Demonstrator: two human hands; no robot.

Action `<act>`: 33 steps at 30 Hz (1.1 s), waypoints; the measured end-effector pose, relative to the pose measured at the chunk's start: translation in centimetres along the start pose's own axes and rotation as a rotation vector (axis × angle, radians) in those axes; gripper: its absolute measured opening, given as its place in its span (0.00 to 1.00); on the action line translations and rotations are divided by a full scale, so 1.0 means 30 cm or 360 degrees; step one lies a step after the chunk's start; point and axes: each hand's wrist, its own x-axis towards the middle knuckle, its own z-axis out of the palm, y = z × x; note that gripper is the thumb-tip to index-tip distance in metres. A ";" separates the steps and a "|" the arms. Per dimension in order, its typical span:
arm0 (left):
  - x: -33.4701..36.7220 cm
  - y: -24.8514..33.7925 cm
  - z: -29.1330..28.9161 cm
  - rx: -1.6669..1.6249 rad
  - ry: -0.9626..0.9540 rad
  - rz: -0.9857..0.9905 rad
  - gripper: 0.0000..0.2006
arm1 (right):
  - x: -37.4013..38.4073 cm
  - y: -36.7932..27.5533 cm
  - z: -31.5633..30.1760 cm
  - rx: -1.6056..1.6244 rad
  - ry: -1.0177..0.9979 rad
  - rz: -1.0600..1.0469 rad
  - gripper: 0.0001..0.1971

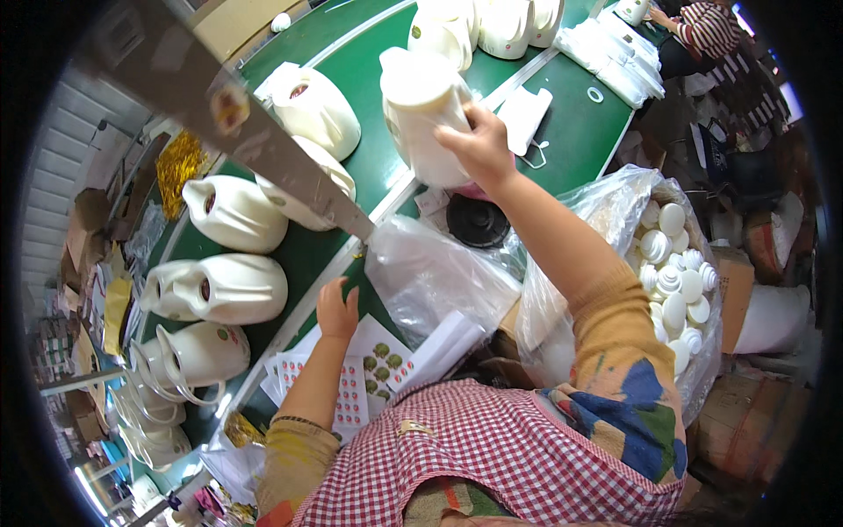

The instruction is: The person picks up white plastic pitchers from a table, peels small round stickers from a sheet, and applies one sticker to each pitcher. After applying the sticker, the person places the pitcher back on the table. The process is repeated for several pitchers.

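Note:
My right hand (483, 145) is stretched forward and closed on the side of a cream plastic jug (423, 110). The jug stands roughly upright above the green table (575, 105), and I cannot tell whether its base touches the surface. Below it lies a round black part (477, 220), next to a crumpled clear plastic bag (430, 277). My left hand (336, 309) holds nothing; its thumb is apart from its fingers. Just under its wrist are sheets of red stickers (341, 395) and a sheet of green round stickers (379, 362).
More cream jugs (235, 213) line the table's left side, and others (505, 26) stand at the back. A grey post (290, 158) cuts across the upper left. At right, a clear-lined box holds many white lids (674, 312). Another person (702, 31) is at the far right.

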 end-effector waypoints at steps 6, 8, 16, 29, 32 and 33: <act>-0.102 -0.135 0.124 0.0353 -0.0186 -0.0124 0.32 | 0.459 0.192 0.334 -0.0095 0.0385 -0.0126 0.17; -0.111 -0.155 0.121 0.0370 -0.0162 -0.0095 0.33 | 0.566 0.241 0.424 -0.0034 0.0400 -0.0094 0.17; -0.096 -0.133 0.113 0.0263 -0.0281 -0.0264 0.31 | 0.762 0.338 0.506 -0.0803 0.0190 0.0047 0.24; -0.059 -0.129 0.095 0.0287 -0.0179 -0.0123 0.29 | 0.383 0.236 0.626 0.0850 -0.0034 0.0186 0.13; -0.078 -0.145 0.107 0.0231 -0.0088 -0.0138 0.26 | 0.334 0.093 0.319 0.0856 -0.0010 0.0280 0.09; -0.075 -0.158 0.111 0.0161 -0.0059 -0.0173 0.24 | 0.303 0.038 0.199 0.0788 0.0069 0.0269 0.08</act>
